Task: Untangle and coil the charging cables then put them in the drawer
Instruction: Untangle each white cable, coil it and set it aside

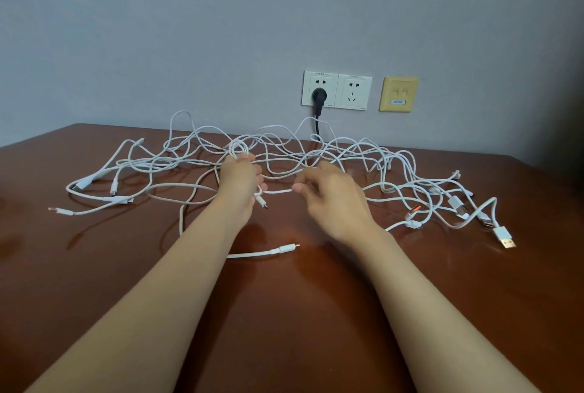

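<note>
Cables (384, 171) lay tangled over the table (284, 313), strewn beyond and to both sides of your hands. Your left hand (240, 176) gripped a small coil (233, 148), loops standing up past its fingers (245, 158); your right hand (328, 193) pinched the stretch of cable (278, 191) running from it, just beside.

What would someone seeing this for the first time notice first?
A sprawl of tangled white charging cables covers the far half of the brown table. At its middle are the hands: the left hand grips a small coil of loops, the right hand pinches a stretch of cable drawn between them. Behind, a black plug sits in a wall socket.
</note>
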`<act>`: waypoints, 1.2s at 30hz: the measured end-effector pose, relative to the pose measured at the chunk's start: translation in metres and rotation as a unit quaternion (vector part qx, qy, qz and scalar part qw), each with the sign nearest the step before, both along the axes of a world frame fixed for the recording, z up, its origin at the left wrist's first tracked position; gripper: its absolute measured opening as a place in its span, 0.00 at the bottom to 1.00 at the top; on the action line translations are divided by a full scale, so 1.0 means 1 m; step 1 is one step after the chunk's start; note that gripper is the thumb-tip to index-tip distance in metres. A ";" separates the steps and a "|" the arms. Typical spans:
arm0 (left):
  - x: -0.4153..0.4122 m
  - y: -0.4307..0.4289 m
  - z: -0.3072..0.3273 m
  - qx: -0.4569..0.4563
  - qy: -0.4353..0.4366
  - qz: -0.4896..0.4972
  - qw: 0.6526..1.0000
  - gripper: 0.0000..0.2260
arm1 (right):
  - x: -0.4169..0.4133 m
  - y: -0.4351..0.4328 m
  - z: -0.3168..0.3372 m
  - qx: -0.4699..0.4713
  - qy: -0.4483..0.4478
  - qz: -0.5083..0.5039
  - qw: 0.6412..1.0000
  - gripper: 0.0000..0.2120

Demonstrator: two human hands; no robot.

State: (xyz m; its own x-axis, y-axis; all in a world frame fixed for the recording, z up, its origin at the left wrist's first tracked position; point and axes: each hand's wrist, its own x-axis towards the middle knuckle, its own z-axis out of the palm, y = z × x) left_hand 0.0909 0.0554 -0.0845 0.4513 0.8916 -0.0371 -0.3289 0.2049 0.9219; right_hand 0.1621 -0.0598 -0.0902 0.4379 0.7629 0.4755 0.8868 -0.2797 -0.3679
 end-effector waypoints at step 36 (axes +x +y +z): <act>0.001 -0.035 -0.010 0.180 0.221 -0.315 0.905 0.13 | 0.007 -0.001 0.004 0.025 0.099 -0.079 0.992 0.11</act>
State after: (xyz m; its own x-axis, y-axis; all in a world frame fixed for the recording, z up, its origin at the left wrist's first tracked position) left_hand 0.0921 0.0206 -0.0943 0.8870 0.4518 -0.0959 0.1654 -0.1169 0.9793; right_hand 0.1693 -0.0610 -0.0867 0.6383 0.6557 0.4033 0.7425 -0.3863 -0.5472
